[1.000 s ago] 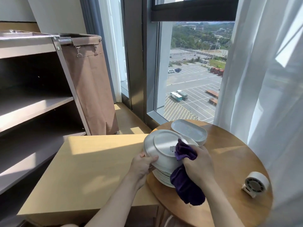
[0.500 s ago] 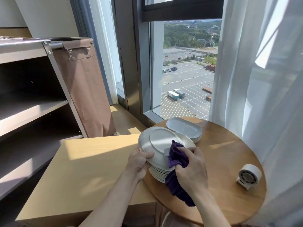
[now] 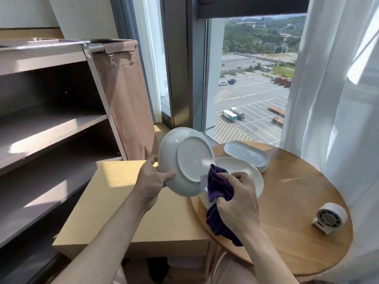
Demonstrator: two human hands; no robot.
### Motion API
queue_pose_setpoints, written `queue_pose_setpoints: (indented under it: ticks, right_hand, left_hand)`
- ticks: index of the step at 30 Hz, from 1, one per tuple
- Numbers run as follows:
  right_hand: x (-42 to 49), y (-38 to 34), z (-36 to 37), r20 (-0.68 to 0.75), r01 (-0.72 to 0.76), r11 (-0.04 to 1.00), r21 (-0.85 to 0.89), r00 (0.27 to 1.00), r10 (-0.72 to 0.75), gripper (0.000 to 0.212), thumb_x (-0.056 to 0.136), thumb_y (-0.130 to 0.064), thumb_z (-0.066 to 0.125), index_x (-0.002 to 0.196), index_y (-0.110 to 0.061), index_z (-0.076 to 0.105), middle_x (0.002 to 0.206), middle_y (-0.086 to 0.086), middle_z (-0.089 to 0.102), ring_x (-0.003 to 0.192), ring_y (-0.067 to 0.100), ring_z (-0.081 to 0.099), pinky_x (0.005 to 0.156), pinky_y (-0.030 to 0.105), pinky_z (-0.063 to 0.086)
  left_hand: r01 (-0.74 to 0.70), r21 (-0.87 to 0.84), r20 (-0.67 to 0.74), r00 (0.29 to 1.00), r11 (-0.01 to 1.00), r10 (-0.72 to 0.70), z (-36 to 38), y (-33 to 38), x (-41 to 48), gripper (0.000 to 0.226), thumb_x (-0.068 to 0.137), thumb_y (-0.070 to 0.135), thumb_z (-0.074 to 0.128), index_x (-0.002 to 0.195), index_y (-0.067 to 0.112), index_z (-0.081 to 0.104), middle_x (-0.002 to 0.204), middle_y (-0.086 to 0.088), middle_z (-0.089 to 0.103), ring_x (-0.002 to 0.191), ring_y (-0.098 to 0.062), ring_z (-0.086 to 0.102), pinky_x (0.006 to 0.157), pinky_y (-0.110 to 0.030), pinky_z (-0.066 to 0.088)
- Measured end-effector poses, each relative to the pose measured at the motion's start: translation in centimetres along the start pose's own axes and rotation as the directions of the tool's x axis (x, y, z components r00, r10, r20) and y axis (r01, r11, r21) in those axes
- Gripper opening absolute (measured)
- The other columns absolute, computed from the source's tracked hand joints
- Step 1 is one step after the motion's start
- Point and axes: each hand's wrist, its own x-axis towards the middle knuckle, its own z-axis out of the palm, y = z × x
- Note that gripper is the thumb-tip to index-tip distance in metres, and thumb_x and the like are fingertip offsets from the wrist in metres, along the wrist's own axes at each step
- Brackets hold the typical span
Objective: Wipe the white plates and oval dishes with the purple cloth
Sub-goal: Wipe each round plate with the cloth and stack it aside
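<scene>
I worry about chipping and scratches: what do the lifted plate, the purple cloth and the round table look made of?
The lifted plate: likely glazed ceramic; white, glossy highlight, raised foot ring underneath.
The purple cloth: soft fabric, perhaps microfibre; matte, bunches and drapes limply.
The round table: wood or veneer, satin finish; visible grain, soft sheen.

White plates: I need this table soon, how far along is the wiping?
No finished pile is visible. In hand: the left hand holds one round white plate tilted, the right hand presses the purple cloth to its underside. Seemingly left: the white plate stack below and the oval white dishes behind it.
</scene>
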Motion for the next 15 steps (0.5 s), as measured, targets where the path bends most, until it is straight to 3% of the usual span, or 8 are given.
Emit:
queue_pose_setpoints:
  ticks: [4,6,9,13,15]
  right_hand:
    - [-0.5,-1.8,1.6,0.024,0.061,0.998,-0.015,0.998,-0.061,0.058,0.068,-0.028,0.060,0.125,-0.033,0.070,0.110,-0.014,0.049,0.109,0.014,0.045,0.099,0.041,0.045]
    - [-0.8,-2.4,2.4,0.054,0.083,0.996,-0.033,0.995,-0.081,0.060,0.069,-0.028,0.060,0.128,-0.030,0.069,0.111,-0.012,0.048,0.109,0.014,0.044,0.100,0.043,0.045]
    - [-1.4,-2.8,3.6,0.107,0.110,0.992,-0.066,0.989,-0.102,0.061,0.072,-0.030,0.061,0.132,-0.028,0.067,0.112,-0.013,0.045,0.109,0.014,0.043,0.098,0.042,0.046]
    - [-2.4,-2.8,4.9,0.158,0.136,0.985,-0.107,0.980,-0.119,0.057,0.074,-0.028,0.066,0.131,-0.031,0.067,0.109,-0.017,0.041,0.104,0.009,0.038,0.095,0.036,0.043]
    - [-3.0,-2.6,5.3,0.186,0.140,0.982,-0.126,0.976,-0.115,0.057,0.075,-0.029,0.065,0.132,-0.032,0.066,0.109,-0.017,0.042,0.104,0.009,0.037,0.094,0.032,0.040]
  left_hand:
    - [-0.127,0.257,-0.034,0.990,0.958,0.140,-3.2,0.1,-1.4,0.047,0.083,-0.004,0.078,0.113,0.023,0.054,0.105,-0.013,0.075,0.102,-0.032,0.071,0.080,-0.039,0.059]
    - [-0.194,0.447,-0.017,0.974,0.873,0.225,-4.5,-0.3,-2.0,0.046,0.085,0.005,0.080,0.107,0.033,0.051,0.108,-0.005,0.072,0.099,-0.024,0.070,0.075,-0.028,0.060]
    - [-0.289,0.662,0.048,0.937,0.691,0.345,-6.0,-1.6,-2.8,0.044,0.088,0.007,0.074,0.099,0.039,0.046,0.100,0.001,0.066,0.081,-0.017,0.064,0.054,-0.012,0.049]
    - [-0.338,0.863,0.161,0.888,0.376,0.430,-7.7,-4.3,-3.3,0.040,0.087,0.004,0.069,0.101,0.031,0.042,0.087,0.003,0.061,0.068,-0.026,0.057,0.054,-0.033,0.045]
    - [-0.356,0.913,0.249,0.875,0.202,0.415,-8.4,-5.7,-3.4,0.047,0.080,0.000,0.070,0.101,0.029,0.039,0.075,0.000,0.061,0.057,-0.031,0.055,0.047,-0.032,0.038]
